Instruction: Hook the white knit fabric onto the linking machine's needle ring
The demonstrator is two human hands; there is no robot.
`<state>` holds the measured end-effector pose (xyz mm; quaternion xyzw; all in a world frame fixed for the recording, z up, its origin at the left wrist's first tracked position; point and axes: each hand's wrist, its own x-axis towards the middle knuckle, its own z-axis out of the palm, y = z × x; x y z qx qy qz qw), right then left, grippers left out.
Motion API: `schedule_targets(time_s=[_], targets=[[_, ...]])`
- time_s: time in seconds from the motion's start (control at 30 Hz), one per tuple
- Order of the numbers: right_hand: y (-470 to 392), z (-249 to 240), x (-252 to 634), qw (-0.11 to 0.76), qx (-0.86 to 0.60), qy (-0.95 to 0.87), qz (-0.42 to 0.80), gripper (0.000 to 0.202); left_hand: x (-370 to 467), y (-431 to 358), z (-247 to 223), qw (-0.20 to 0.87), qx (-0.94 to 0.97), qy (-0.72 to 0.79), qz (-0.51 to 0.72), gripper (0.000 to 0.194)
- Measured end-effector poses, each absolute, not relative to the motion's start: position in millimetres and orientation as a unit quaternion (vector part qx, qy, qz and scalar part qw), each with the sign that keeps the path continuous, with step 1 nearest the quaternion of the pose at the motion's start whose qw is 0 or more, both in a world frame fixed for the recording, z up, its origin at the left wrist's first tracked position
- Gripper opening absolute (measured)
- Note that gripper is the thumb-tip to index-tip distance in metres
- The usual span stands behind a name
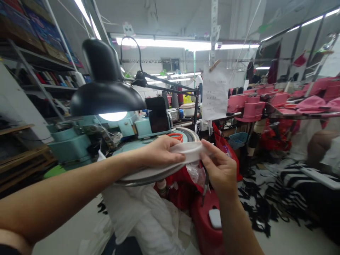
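A white fabric band (190, 151) stretches between my two hands above the front rim of a round teal machine table (138, 143). My left hand (162, 151) pinches its left part, with the thumb on the near side. At the right end, my right hand (220, 166) grips the band between thumb and fingertips. Red-orange scissor handles (175, 136) lie on the table just behind my left hand. More white fabric (148, 216) hangs below the table in folds. Whether it joins the band I cannot tell.
A black lamp (106, 95) hangs low at the left over a teal machine (69, 141). Behind the table stands a dark phone (158, 115). A paper sheet (215, 94) hangs ahead. Red bags and a red stool (205, 226) are below; black scraps (257, 202) cover the floor.
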<state>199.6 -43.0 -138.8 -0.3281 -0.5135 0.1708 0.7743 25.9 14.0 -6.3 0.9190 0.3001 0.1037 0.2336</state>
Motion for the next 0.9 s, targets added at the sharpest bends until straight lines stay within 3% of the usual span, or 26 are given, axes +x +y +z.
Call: schedule_targets(time_s=[0.27,0.4,0.5,0.7,0.9], targets=[[-43,-151,206,0.804,-0.341,-0.455,0.175,0.036,27,18,-13,0.21,0.931,0.265,0.136,0.031],[-30,-146,198,0.792,-0.334,-0.482,0.168,0.035,29,17,-3,0.226,0.922,0.302,0.092,0.024],[-28,-142,199,0.785,-0.317,-0.499,0.187,0.031,33,18,1,0.254,0.909,0.325,0.049,0.028],[-35,-151,218,0.823,-0.28,-0.439,0.228,0.035,35,22,-11,0.239,0.925,0.263,0.132,0.037],[-25,-157,218,0.839,-0.2,-0.449,0.233,0.032,37,20,-12,0.207,0.929,0.28,0.125,0.023]])
